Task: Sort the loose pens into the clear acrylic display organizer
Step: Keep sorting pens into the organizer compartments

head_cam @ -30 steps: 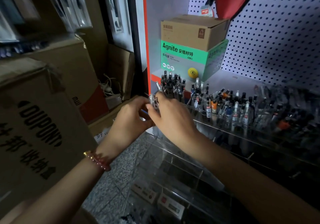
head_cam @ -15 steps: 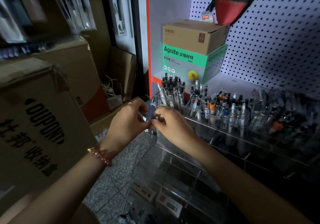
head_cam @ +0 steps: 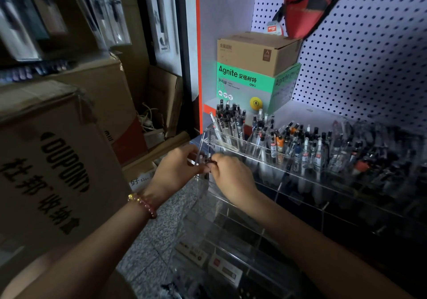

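Left hand (head_cam: 175,170) and right hand (head_cam: 232,178) pinch pens (head_cam: 206,163) mid-frame (dim there); ease them upright into the organizer (head_cam: 265,160).

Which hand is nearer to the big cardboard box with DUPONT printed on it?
The left hand. It is to the right of the DUPONT box, apart from it; the right hand is farther right, over the clear organizer.

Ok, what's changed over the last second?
Both hands came down from the top row's left end to the organizer's left wall. The left hand and right hand still pinch a pen between them, though less of it shows now. The racked pens and boxes stayed put.
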Demonstrator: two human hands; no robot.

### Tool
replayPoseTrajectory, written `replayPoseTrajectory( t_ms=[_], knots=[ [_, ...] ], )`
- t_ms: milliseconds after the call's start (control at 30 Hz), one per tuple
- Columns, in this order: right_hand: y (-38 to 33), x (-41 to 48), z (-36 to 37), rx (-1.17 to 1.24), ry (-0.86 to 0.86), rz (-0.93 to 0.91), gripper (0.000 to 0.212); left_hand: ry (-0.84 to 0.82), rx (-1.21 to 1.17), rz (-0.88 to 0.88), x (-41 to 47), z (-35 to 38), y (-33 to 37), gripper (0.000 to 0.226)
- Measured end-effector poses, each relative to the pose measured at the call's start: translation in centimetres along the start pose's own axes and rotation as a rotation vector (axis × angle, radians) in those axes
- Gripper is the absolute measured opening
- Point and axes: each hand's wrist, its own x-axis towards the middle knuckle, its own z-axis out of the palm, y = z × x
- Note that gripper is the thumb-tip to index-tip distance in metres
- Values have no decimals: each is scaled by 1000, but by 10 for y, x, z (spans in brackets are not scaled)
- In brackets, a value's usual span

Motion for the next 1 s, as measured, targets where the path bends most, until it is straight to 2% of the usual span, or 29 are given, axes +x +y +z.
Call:
replayPoseTrajectory(
  t_ms=[200, 333, 467, 533, 633, 800, 933, 1000],
  knots=[
    [-4, -1, 3, -25, 34, 17, 29, 33, 0, -34, -2, -3, 1, 26],
    [-6, -5, 5, -101, 20, -26, 25, 32, 2, -27, -4, -3, 2, 27],
    [-6, -9, 6, 57, 39, 11, 22, -2, 18, -22, -3, -5, 2, 25],
    [-6, -8, 3, 79, 87, -33, 24, -21, 37, -23, -1, -5, 1, 23],
    [-8, -6, -1, -7, 103, -100, 27, -42, -2, -19, 0, -4, 1, 23],
    [-5, -4, 0, -198, 41, -58, 37, -69, 7, 49, -1, -1, 4, 26],
    [1, -10, 1, -239, -24, -64, 29, -74, 27, 54, -2, -3, 5, 23],
    [-1, -14, -4, -262, -43, -87, 22, -76, 15, 6, 1, -7, 6, 34]
  ],
)
